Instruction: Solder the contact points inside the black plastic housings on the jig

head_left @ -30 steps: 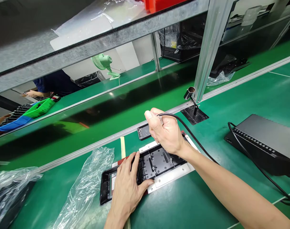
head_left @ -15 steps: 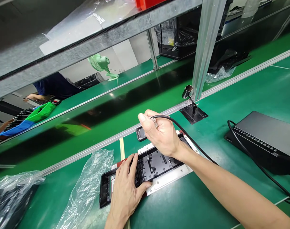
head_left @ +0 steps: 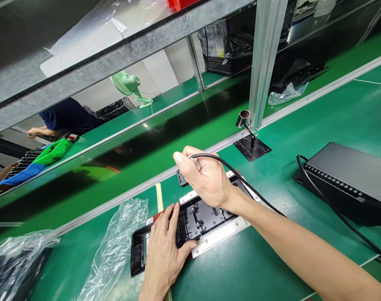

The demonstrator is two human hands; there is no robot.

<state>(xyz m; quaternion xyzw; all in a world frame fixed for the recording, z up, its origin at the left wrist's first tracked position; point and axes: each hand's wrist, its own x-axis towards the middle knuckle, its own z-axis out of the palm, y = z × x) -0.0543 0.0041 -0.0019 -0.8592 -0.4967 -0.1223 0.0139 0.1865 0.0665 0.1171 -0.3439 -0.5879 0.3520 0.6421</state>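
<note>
The right hand (head_left: 207, 177) has moved left over the black case (head_left: 205, 216), closer to the left hand (head_left: 165, 246), taking the tool (head_left: 195, 163) and its cable (head_left: 231, 165) along. It now hides more of the small tray (head_left: 182, 178) and bares more of the case's far end. With the view shifted, less of the red bin (head_left: 180, 3) shows.

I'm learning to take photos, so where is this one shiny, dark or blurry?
Head view: pale glare on the green workbench, glints on the crumpled clear plastic sheet; same view: a dark band across the green surface beyond the metal rail, and a dim, soft upper-left corner.
</note>
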